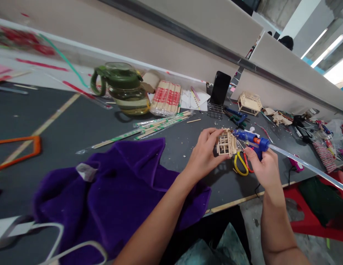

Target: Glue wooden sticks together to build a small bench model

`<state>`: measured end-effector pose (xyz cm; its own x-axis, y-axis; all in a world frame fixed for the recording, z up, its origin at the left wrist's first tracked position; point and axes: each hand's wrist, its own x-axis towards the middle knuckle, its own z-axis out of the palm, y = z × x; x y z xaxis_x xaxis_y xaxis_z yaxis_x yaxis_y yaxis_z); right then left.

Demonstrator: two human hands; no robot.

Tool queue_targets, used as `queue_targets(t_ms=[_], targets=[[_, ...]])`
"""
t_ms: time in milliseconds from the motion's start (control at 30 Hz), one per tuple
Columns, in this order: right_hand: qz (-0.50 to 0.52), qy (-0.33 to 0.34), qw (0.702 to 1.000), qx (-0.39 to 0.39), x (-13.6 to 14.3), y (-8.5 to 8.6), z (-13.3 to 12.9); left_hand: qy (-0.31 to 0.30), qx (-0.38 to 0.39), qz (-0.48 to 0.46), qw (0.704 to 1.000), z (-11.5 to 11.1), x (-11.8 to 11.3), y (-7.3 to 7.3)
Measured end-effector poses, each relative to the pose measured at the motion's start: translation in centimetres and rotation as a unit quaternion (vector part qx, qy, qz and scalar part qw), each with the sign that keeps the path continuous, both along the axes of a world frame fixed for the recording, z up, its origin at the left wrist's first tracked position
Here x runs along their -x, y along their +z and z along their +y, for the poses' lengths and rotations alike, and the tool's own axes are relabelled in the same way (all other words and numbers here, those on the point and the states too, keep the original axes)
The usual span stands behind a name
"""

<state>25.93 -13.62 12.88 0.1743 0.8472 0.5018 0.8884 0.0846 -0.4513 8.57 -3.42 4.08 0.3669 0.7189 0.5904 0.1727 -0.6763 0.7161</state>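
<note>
My left hand is closed on a small model made of thin wooden sticks, gripping it between thumb and fingers. In my right hand is a blue hot glue gun, with a long clear glue stick jutting from its back end. The gun's nozzle is at the upper right edge of the stick model; whether it touches cannot be made out. Below the gun, scissors with yellow and red handles lie on the dark table, partly hidden by my right hand.
A purple cloth covers the table at left. Behind stand a green-lidded glass teapot, packed chopsticks and a propped phone. Another stick model sits near the partition. An orange frame lies far left.
</note>
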Motion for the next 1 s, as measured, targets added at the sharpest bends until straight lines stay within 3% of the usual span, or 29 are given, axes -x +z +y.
queue_targets(t_ms=[1000], targets=[[-0.001, -0.004, 1.000, 0.006, 0.04, 0.17, -0.33, 0.002, -0.003, 0.008, 1.000, -0.08, 0.12, 0.10]])
